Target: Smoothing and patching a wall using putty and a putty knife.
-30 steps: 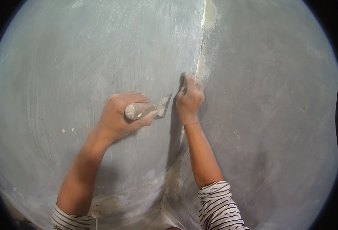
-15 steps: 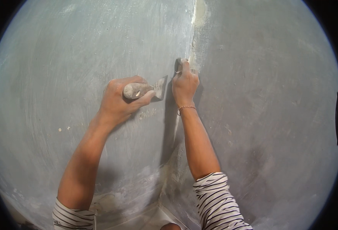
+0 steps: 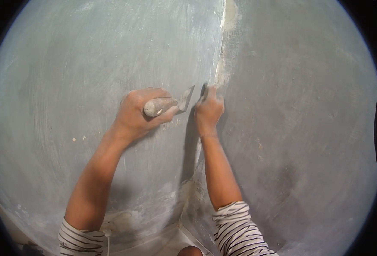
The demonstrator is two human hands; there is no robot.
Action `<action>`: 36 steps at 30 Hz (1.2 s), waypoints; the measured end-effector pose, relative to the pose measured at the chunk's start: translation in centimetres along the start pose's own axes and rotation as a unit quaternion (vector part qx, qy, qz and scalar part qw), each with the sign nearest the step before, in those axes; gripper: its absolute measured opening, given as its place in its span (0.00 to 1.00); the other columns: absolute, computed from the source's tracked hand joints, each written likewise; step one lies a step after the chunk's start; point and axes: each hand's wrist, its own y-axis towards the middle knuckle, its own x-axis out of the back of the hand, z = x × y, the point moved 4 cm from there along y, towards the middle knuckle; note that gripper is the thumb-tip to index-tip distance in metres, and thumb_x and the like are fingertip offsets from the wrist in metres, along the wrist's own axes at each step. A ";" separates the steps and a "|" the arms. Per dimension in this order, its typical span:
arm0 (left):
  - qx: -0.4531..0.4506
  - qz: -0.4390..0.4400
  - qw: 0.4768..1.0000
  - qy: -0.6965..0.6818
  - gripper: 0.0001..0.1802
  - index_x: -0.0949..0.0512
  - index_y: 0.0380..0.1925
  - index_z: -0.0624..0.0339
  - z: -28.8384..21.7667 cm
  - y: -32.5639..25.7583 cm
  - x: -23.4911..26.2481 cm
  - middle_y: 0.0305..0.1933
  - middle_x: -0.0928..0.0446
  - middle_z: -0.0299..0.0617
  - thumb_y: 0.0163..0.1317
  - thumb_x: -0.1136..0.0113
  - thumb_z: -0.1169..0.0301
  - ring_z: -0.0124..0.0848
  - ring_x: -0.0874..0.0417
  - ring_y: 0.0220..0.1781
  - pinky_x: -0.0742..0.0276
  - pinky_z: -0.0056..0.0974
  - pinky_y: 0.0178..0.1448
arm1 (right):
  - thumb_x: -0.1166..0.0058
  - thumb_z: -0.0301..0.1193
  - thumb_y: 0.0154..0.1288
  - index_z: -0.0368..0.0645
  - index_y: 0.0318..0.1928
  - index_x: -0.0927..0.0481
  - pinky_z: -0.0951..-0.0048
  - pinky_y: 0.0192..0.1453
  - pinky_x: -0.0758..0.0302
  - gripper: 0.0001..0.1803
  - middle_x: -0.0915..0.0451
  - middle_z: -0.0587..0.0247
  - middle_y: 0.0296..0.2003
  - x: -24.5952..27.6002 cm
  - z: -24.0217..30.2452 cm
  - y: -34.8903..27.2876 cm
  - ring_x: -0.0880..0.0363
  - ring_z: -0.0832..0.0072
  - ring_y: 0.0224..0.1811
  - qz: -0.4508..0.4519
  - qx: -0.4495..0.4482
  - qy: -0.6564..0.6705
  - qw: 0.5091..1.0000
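My left hand is closed around the thick, plaster-smeared handle of a putty knife. Its flat blade points right and lies close to the inside corner of two grey walls. On the corner itself, my right hand grips a small dark flat-edged tool, most of it hidden by the fingers. I cannot make out its kind. Above that hand, a pale filler strip runs up the corner seam, with a rough cream patch on its right side.
The left wall is streaked with lighter smears; the right wall looks darker. Low down, the corner meets a pale floor edge. A brown rounded shape shows at the bottom, beside a thin white cord farther left.
My right hand has slid down the corner with its tool, exposing more of the seam above. My left hand has shifted slightly right and down, and its putty knife blade is turned more edge-on.
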 end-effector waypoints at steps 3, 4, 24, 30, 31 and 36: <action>0.037 0.026 0.999 -0.022 0.11 0.19 0.30 0.63 -0.1 0.5 -0.4 0.27 0.20 0.44 0.52 0.34 0.66 0.33 0.20 0.26 0.26 0.36 0.33 | 0.53 0.18 0.49 0.34 0.42 0.26 0.54 0.36 0.27 0.16 0.24 0.44 0.23 -0.1 -0.6 1.2 0.24 0.49 0.30 -0.042 0.003 0.004 0.999; 0.105 0.055 0.991 -0.057 0.11 0.19 0.31 0.63 0.1 0.4 -0.5 0.27 0.20 0.44 0.52 0.34 0.66 0.33 0.20 0.26 0.26 0.35 0.33 | 0.53 0.18 0.49 0.35 0.42 0.25 0.54 0.36 0.27 0.16 0.24 0.45 0.23 -0.1 -0.3 2.5 0.24 0.50 0.30 -0.059 0.007 0.009 0.998; 0.075 0.024 0.996 -0.042 0.10 0.20 0.27 0.64 -0.2 -1.5 0.3 0.20 0.24 0.40 0.52 0.34 0.67 0.24 0.27 0.21 0.31 0.32 0.27 | 0.54 0.16 0.53 0.39 0.56 0.26 0.57 0.38 0.29 0.26 0.21 0.50 0.29 2.0 0.9 -9.4 0.25 0.53 0.30 -0.062 0.159 0.083 0.982; 0.082 0.016 0.995 -0.058 0.07 0.20 0.27 0.68 -0.7 -2.0 0.9 0.23 0.23 0.37 0.52 0.35 0.74 0.21 0.26 0.23 0.31 0.29 0.28 | 0.51 0.15 0.43 0.36 0.50 0.25 0.60 0.45 0.28 0.26 0.24 0.42 0.51 1.3 1.3 -4.4 0.25 0.52 0.39 -0.007 0.082 0.086 0.993; 0.079 0.007 0.996 -0.051 0.09 0.20 0.27 0.67 -0.7 -2.1 1.0 0.24 0.22 0.40 0.51 0.34 0.71 0.25 0.25 0.23 0.30 0.31 0.29 | 0.52 0.15 0.44 0.36 0.50 0.24 0.61 0.45 0.28 0.26 0.23 0.41 0.50 1.2 1.2 -4.6 0.25 0.52 0.38 0.003 0.085 0.085 0.993; 0.067 0.005 0.998 -0.009 0.10 0.19 0.28 0.65 -1.3 -2.7 2.6 0.24 0.21 0.44 0.50 0.34 0.69 0.31 0.23 0.23 0.29 0.33 0.29 | 0.53 0.15 0.46 0.37 0.53 0.24 0.62 0.46 0.28 0.28 0.22 0.45 0.51 2.0 1.7 -10.8 0.24 0.57 0.36 -0.020 0.131 0.128 0.983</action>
